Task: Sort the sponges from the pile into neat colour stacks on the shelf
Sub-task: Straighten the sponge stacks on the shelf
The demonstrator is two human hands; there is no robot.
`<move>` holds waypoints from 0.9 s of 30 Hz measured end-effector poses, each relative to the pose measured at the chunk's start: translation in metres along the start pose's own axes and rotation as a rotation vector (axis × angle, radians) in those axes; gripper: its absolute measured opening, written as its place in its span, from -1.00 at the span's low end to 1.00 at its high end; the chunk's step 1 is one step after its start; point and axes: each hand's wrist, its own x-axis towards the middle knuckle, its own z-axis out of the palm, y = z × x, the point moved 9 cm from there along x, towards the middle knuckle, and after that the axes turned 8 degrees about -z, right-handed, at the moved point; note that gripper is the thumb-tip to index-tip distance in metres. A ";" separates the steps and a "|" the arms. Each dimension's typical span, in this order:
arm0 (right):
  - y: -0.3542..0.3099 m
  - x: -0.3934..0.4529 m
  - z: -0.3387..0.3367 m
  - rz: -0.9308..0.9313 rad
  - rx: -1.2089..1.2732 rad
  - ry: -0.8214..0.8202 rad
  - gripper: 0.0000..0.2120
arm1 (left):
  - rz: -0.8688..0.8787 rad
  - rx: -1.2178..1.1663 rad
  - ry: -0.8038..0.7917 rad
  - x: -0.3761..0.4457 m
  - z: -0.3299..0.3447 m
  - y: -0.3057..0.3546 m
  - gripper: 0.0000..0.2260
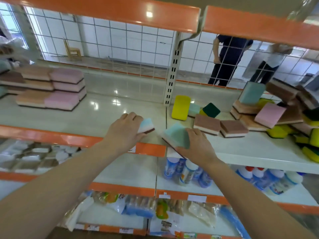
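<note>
Head view, looking down onto a white shelf [107,114] with an orange front edge, centre of the frame.

Left hand [125,130], centre of the frame: fingers curled over a light blue sponge [146,126] with a white middle layer and a dark underside. The sponge sits at the shelf's front edge, its right end showing beyond the fingers.

Right hand [195,144], just right of centre: fingers and thumb hold a blue-green sponge [177,135], which is tilted, its dark scouring side facing down and left. It overhangs the shelf's front edge. The two held sponges are near each other but apart.

Pile [276,112], right of the frame: a loose heap of brown, pink, blue and yellow-green sponges, several leaning on one another. A yellow sponge [180,107] stands on edge beside the slotted upright post [171,75]. Two brown sponges [221,126] lie flat, side by side, just ahead of the right hand.

Stacks [50,87], upper left of the frame: pink and peach sponges in tidy layered columns, touching each other.

Lower shelves: blue-labelled bottles [188,171] under the right hand; bagged goods [138,206] at the bottom, blurred.

Behind the wire grid back, upper right: two people [229,61] standing.
</note>
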 end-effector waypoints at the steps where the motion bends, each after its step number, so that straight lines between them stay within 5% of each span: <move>1: -0.009 0.005 0.003 -0.013 0.002 -0.004 -0.32 | -0.017 0.007 -0.005 -0.001 -0.002 -0.010 -0.51; 27: -0.278 0.100 0.088 -0.200 0.071 -0.076 -0.35 | -0.151 0.104 0.028 -0.043 -0.074 -0.289 -0.54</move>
